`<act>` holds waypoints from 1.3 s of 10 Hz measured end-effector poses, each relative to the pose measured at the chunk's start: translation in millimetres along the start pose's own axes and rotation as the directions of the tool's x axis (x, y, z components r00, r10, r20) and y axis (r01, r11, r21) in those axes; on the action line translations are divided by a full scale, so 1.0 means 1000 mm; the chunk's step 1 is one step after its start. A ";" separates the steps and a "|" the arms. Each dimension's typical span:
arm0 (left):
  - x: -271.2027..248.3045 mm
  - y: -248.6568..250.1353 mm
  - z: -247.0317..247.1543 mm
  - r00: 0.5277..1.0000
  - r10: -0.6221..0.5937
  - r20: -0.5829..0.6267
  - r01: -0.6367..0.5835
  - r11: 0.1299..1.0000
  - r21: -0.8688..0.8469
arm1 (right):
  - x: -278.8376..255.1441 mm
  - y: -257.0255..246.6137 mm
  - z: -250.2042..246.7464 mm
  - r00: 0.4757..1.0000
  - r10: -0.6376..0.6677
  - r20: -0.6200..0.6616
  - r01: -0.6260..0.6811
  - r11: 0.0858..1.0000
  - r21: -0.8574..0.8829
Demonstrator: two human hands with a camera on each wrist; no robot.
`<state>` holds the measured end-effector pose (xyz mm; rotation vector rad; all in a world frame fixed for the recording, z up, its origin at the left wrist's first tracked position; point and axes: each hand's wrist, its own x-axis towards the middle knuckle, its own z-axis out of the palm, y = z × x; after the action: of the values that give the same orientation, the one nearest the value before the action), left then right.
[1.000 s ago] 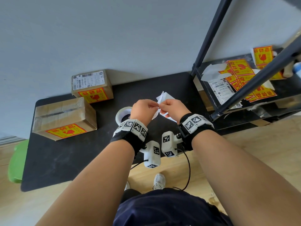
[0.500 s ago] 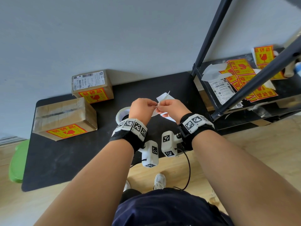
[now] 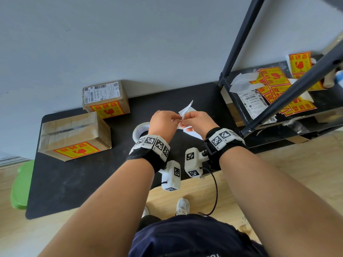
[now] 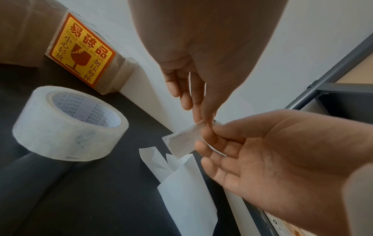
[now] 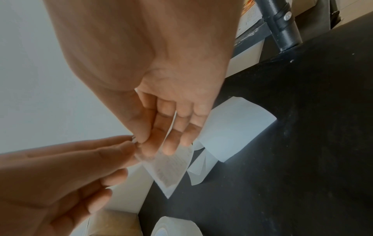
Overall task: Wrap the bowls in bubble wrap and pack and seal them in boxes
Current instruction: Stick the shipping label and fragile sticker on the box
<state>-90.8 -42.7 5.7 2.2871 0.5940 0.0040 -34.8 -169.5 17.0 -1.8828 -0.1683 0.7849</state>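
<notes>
Both hands meet above the black table (image 3: 92, 182) and pinch a small white printed label (image 3: 186, 109). My left hand (image 3: 175, 118) holds its corner between thumb and fingertips (image 4: 203, 119). My right hand (image 3: 182, 121) pinches the same corner from the other side (image 5: 145, 143), and the label (image 5: 171, 167) hangs below its fingers. Two taped cardboard boxes with yellow fragile stickers stand at the left: a larger box (image 3: 74, 134) and a smaller box (image 3: 105, 99) against the wall. No bowl or bubble wrap is in view.
A clear tape roll (image 3: 141, 129) lies by my left wrist. Loose white backing papers (image 4: 181, 183) lie under the hands. A black metal rack (image 3: 278, 101) at the right holds fragile stickers and shipping labels. A green stool (image 3: 22, 184) stands at the far left.
The hands stay together at the same spot. The label's free corner has lifted and now sticks up higher above the fingers.
</notes>
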 end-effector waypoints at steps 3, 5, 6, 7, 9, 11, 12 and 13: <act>-0.001 0.004 -0.003 1.000 0.019 -0.006 -0.019 1.000 -0.008 | 0.000 0.000 0.000 1.000 -0.022 -0.005 0.022 0.998 -0.067; 0.000 0.007 -0.003 1.000 0.006 -0.002 -0.006 1.000 -0.012 | 0.000 -0.002 0.001 1.000 -0.013 -0.007 0.012 0.997 -0.072; 0.000 0.007 -0.002 1.000 0.022 -0.005 -0.022 1.000 -0.004 | -0.001 -0.004 0.001 1.000 -0.002 0.003 0.002 0.999 -0.047; 0.000 0.007 -0.002 1.000 0.021 -0.009 -0.022 1.000 -0.017 | -0.001 -0.003 0.001 1.000 0.009 0.007 -0.008 0.999 -0.033; -0.001 0.007 -0.001 1.000 0.029 -0.011 -0.029 1.000 0.001 | -0.002 -0.003 0.001 0.999 0.037 -0.005 -0.037 0.999 0.030; 0.000 0.004 0.002 0.996 0.068 -0.054 -0.066 0.997 0.045 | -0.002 -0.003 0.001 0.999 0.029 -0.027 -0.028 0.999 0.028; -0.003 0.006 0.002 0.982 0.166 -0.084 -0.150 0.974 0.171 | 0.001 -0.003 0.000 0.998 0.025 -0.062 -0.028 0.999 -0.039; -0.004 0.007 0.000 0.981 0.188 -0.048 -0.172 0.956 0.237 | 0.003 0.000 0.000 0.997 0.007 -0.080 -0.016 0.994 -0.107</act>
<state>-91.1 -48.3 11.1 2.5714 0.4382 0.1091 -32.4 -168.3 15.4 -2.0145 -0.1524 0.7194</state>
